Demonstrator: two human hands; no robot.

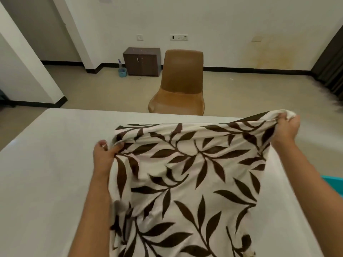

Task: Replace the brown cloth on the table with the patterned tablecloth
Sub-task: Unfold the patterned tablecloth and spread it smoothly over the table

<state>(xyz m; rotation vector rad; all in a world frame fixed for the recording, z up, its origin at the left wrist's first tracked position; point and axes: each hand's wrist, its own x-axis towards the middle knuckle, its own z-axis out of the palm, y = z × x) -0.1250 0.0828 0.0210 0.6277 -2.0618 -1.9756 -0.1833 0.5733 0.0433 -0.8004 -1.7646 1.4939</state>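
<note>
The patterned tablecloth (185, 173), cream with dark brown leaf sprays, is held up by its upper edge over the white bench (46, 164). From that edge it spreads between the two forearms and falls toward the camera, its lower part bunched in folds at the near edge of the view.

The left grip (105, 154) is closed on the left end of the upper edge, thumb on top and fingers curled under a gathered fold of cloth. It sits low, near the bench top. The right grip (286, 127) is closed on the right end of the same edge, with a wad of fabric bunched above its knuckles. It is raised higher and reaches farther forward, near the far right part of the bench. The edge between the two runs taut and slopes upward to the right.

Beyond the far edge of the bench a tan moulded chair (181, 80) stands on the pale floor, facing the bench. Behind it, against the wall, is a small dark wooden cabinet (142, 62), and just left of that a blue container (122, 72) with a spray bottle (119, 63) standing in it. A socket strip (179, 37) is mounted on the wall above. A dark curtain (332, 62) hangs at the right edge, and part of a teal object (334, 184) shows beside the right forearm.
</note>
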